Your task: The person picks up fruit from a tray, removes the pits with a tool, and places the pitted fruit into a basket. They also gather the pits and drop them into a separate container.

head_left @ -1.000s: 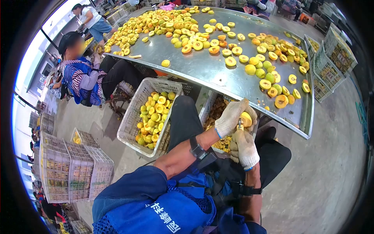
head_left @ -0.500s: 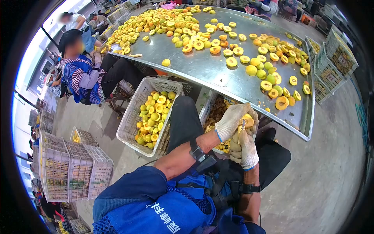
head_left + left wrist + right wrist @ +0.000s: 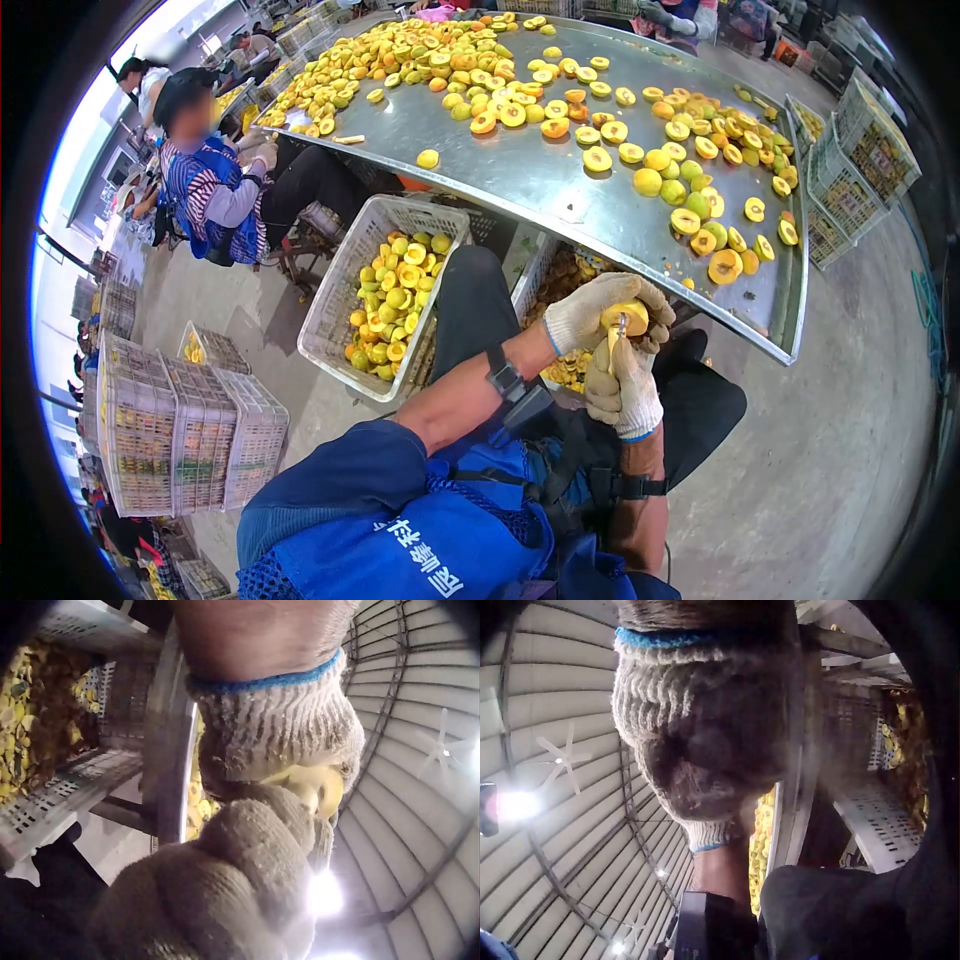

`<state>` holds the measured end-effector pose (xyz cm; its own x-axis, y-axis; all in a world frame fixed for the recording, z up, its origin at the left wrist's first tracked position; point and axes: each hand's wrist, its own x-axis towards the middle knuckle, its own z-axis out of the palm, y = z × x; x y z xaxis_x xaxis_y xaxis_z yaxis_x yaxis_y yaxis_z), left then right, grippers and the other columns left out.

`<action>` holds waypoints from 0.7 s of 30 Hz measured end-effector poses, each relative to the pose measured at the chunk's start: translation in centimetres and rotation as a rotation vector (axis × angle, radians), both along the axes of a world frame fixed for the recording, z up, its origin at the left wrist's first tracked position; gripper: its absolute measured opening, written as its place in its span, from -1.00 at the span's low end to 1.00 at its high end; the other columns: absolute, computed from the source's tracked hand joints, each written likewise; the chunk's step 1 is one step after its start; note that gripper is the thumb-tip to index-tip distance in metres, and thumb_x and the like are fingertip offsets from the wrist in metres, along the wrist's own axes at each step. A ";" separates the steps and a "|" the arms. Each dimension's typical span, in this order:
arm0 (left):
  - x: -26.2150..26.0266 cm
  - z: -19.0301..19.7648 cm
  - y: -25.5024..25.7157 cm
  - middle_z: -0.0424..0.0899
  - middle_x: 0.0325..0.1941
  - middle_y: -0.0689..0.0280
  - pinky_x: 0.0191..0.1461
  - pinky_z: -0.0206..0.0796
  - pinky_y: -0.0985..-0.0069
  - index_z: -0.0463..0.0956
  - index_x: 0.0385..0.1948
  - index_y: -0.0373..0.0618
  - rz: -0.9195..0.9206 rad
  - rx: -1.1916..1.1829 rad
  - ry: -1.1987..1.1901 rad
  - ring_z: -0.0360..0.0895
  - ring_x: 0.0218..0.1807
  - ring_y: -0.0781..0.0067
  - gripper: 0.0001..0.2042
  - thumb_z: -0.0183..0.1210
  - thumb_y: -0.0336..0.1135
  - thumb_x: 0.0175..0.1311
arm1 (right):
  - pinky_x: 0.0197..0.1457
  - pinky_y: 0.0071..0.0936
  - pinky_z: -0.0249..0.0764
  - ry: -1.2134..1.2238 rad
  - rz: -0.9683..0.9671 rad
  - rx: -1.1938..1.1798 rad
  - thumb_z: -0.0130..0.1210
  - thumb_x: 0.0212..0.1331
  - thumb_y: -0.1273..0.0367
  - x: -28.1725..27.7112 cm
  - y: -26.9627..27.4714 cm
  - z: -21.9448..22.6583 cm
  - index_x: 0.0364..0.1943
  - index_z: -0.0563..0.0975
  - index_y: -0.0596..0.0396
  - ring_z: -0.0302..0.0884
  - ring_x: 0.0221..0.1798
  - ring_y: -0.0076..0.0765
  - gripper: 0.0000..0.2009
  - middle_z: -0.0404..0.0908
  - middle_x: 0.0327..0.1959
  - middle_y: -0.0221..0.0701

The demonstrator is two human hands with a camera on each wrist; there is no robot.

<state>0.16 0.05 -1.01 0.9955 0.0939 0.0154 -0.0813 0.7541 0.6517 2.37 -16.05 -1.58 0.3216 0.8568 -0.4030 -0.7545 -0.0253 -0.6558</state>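
Note:
My gloved left hand (image 3: pixel 595 305) grips a halved yellow peach (image 3: pixel 617 317), fingers wrapped round its far side. In my gloved right hand (image 3: pixel 628 385) is a small pitting tool (image 3: pixel 614 333) with a pale handle. Its metal tip sits at the cut face of the peach half. The left wrist view shows yellow flesh (image 3: pixel 326 787) between the gloves. In the right wrist view the glove (image 3: pixel 705 742) is dark and hides the tool. Beneath both hands stands a crate (image 3: pixel 530 285) of brown and yellow scraps.
A metal table (image 3: pixel 560 190) carries many peach halves (image 3: pixel 430 60); its raised edge lies just beyond my hands. A white crate (image 3: pixel 325 315) of halves stands left of my knee. Stacked crates (image 3: pixel 180 430) are at left, more crates (image 3: pixel 855 150) at right. Another person (image 3: pixel 210 190) sits at the table.
The peach half has turned in my left hand, with its cut face now more toward me, and both hands have shifted slightly. The seated person has moved their arms; the person behind has shifted.

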 end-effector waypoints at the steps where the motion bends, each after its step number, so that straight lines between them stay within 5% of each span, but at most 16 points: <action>1: -0.1 0.1 0.0 0.71 -0.24 0.08 -0.10 0.61 0.32 0.62 -0.22 -0.37 -0.036 -0.065 0.028 0.71 -0.24 0.25 -0.54 0.06 -0.01 0.53 | -0.77 -0.62 -0.08 -0.029 0.010 -0.036 -0.11 0.57 0.02 0.0 0.2 0.3 -0.33 0.38 -0.19 0.02 -0.80 -0.66 -0.68 0.18 -0.67 -0.63; 4: 0.9 -0.8 0.3 0.71 -0.22 0.10 -0.09 0.61 0.32 0.61 -0.21 -0.36 0.089 0.258 0.002 0.71 -0.20 0.28 -0.57 0.04 -0.06 0.54 | -0.77 -0.62 -0.08 -0.119 -0.029 -0.095 -0.12 0.57 0.03 0.5 0.5 -0.1 -0.35 0.37 -0.18 0.03 -0.79 -0.67 -0.68 0.19 -0.67 -0.64; 5: 1.6 -1.9 -0.3 0.71 -0.24 0.13 -0.11 0.60 0.35 0.62 -0.22 -0.34 0.227 0.254 0.090 0.70 -0.21 0.32 -0.59 0.01 -0.08 0.56 | -0.77 -0.61 -0.07 -0.171 -0.065 -0.117 -0.12 0.58 0.03 0.6 0.6 -0.6 -0.36 0.37 -0.17 0.04 -0.79 -0.68 -0.67 0.20 -0.66 -0.64; 10: 1.4 -0.8 -1.0 0.71 -0.25 0.17 -0.20 0.57 0.44 0.63 -0.22 -0.30 0.270 0.302 0.226 0.68 -0.25 0.38 -0.62 -0.01 -0.12 0.57 | -0.80 -0.62 -0.05 -0.239 -0.092 -0.195 -0.15 0.58 0.01 1.3 1.4 -2.9 -0.35 0.33 -0.18 0.03 -0.82 -0.68 -0.66 0.18 -0.71 -0.66; 19: 3.3 -5.2 -1.3 0.64 -0.37 0.24 -0.36 0.46 0.53 0.60 -0.28 -0.28 0.512 0.424 0.464 0.54 -0.44 0.53 -0.66 0.06 -0.14 0.54 | -0.75 -0.53 0.05 -0.540 -0.254 -0.327 -0.09 0.55 0.04 1.4 2.9 -7.0 -0.38 0.37 -0.15 0.09 -0.77 -0.65 -0.67 0.21 -0.69 -0.66; 21: 3.5 -5.2 -0.9 0.61 -0.44 0.28 -0.41 0.41 0.54 0.61 -0.36 -0.26 0.528 0.401 0.486 0.52 -0.48 0.54 -0.66 0.07 -0.14 0.50 | -0.68 -0.51 0.11 -0.454 -0.225 -0.385 -0.07 0.53 0.08 1.8 2.6 -7.1 -0.35 0.43 -0.06 0.17 -0.70 -0.64 -0.68 0.28 -0.65 -0.64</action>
